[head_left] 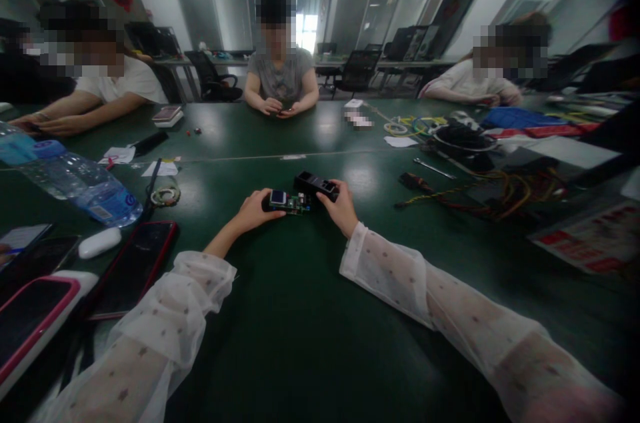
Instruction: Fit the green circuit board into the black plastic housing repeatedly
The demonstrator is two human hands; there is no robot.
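My left hand (pixel 254 211) grips a small green circuit board (pixel 295 203) by its left end, thumb along the near edge. A small square screen (pixel 278 197) sits on the board's left part. My right hand (pixel 343 204) is closed on the right end of a black plastic casing (pixel 313 183), which lies just behind and to the right of the board. The board's right end is close to the casing; whether they touch I cannot tell. Both hands are above the green table (pixel 280 289), in sheer white sleeves.
Water bottles (pixel 95 189), a red-edged phone (pixel 135 269), a pink-edged phone (pixel 35 316) and a white case (pixel 100 243) lie left. Tangled wires (pixel 505 193) and a metal tool (pixel 434 168) lie right. Three people sit across the table.
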